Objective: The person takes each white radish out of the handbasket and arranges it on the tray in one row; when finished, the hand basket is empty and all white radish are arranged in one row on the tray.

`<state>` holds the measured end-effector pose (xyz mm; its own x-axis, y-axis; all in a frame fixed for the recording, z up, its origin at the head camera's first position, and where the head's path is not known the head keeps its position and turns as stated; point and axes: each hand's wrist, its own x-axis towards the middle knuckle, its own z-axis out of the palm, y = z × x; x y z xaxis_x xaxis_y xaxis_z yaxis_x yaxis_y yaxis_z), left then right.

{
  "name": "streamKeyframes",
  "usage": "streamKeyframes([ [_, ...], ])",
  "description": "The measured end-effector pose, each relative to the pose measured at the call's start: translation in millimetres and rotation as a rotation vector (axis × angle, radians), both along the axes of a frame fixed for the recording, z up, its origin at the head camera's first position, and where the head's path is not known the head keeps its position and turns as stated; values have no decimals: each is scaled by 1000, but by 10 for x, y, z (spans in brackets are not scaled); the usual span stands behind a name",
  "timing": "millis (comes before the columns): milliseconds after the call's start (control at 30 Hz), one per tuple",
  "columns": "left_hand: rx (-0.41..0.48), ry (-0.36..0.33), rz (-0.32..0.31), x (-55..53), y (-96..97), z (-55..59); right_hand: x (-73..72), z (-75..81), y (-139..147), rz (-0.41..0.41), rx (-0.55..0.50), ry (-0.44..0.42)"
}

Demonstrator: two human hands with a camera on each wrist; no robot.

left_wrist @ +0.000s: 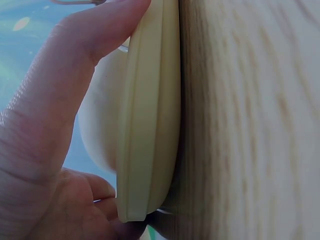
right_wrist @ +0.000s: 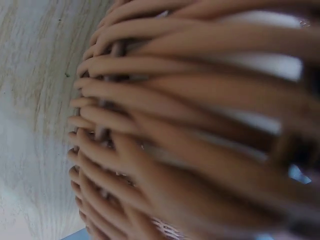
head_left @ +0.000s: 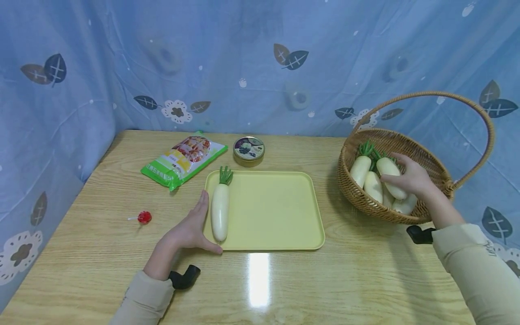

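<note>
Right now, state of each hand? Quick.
Left hand: open, spread against the yellow tray.
Right hand: closed, holding a white radish in the wicker basket.

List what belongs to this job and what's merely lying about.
Apparently in use:
yellow tray, left hand at its edge
radish on it
wicker basket of radishes, right hand gripping one

Just lying about:
food packet
round tin
red lollipop

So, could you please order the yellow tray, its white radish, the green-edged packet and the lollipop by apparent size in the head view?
1. Yellow tray
2. Green-edged packet
3. White radish
4. Lollipop
</note>
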<state>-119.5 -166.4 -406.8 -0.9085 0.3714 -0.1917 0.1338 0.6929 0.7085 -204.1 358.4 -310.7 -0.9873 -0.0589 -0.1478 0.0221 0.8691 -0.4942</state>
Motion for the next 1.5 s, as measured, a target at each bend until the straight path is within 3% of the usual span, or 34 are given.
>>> streamKeyframes([
  [700, 16, 1, -3, 9, -2, 24, 213, 81, -12, -56, -50, 73],
  [967, 15, 4, -3, 15, -2, 16, 296, 133, -47, -83, -121, 57],
  [1500, 11, 0, -5, 19, -10, 27, 483, 302, -238, -28, -186, 126],
])
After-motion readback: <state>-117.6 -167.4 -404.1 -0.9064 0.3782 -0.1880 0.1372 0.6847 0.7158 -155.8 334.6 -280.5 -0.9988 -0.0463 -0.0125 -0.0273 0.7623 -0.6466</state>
